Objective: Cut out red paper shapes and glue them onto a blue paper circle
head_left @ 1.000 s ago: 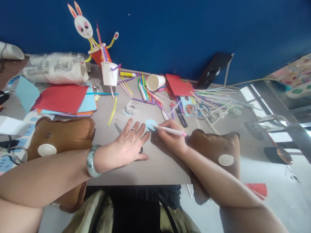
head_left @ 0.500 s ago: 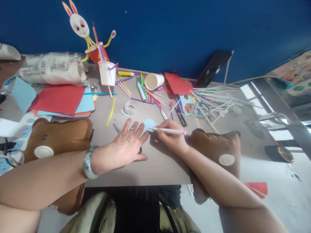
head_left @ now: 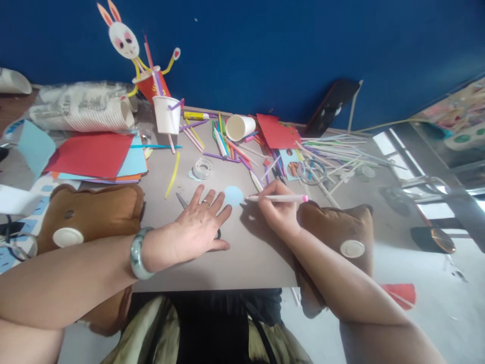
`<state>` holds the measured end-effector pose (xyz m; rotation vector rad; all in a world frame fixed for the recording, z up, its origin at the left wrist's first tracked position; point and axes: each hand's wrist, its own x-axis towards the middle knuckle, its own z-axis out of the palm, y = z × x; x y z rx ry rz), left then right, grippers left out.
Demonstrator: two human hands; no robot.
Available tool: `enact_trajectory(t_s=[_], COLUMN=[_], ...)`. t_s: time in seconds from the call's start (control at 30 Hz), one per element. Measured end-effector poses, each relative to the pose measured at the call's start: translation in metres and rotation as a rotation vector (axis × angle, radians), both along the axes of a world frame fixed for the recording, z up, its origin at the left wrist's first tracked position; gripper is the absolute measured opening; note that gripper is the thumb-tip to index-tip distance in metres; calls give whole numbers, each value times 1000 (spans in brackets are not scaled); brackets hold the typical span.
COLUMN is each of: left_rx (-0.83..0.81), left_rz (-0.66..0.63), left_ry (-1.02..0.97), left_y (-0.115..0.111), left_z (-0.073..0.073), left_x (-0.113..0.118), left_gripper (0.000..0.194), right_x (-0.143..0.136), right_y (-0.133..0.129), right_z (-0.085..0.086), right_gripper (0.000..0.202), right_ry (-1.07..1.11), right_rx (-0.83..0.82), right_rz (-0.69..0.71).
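Note:
A small light-blue paper circle [head_left: 234, 195] lies on the grey table between my hands. My left hand [head_left: 200, 222] is spread flat beside it, its fingertips at the circle's left edge. Beneath that hand is a pair of scissors [head_left: 181, 200]; one blade and a bit of dark handle show, the rest is covered. My right hand [head_left: 278, 208] grips a white felt-tip pen [head_left: 282, 198] with a pink end. The pen's tip points left, just off the circle's right edge, apart from the paper.
Behind my hands lie a clear tape roll [head_left: 202, 168], a yellow pipe cleaner [head_left: 173, 175], loose markers and a paper cup [head_left: 241, 127]. Coloured paper [head_left: 91, 154] is stacked at left, near a rabbit figure [head_left: 124, 40]. Straws [head_left: 344, 151] spread out at right. Brown cushions [head_left: 102, 212] flank the table.
My right hand has drawn the pen back to the right, lifting its tip off the blue circle. My left hand stays where it was.

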<state>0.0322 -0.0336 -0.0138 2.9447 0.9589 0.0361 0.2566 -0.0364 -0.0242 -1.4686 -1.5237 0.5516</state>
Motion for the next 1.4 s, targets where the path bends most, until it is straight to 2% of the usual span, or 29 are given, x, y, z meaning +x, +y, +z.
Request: enact_trajectory(t_s=[0.2, 0.4, 0.67, 1.4], left_rx=[-12, -9, -8, 38], left_rz=[-8, -5, 1, -16], left_ry=[-18, 18, 27, 23], left_y=[1, 1, 0, 1], left_z=[2, 7, 6, -10], left_x=[1, 2, 3, -1], left_gripper=[71, 69, 70, 81], right_x=[-5, -10, -10, -11], right_y=[-2, 0, -1, -1], right_z=[2, -6, -8, -8], right_gripper=[10, 8, 11, 8], right_ry=[-70, -67, -78, -119], right_rx=[-19, -63, -91, -72], right_rz=[134, 115, 103, 135])
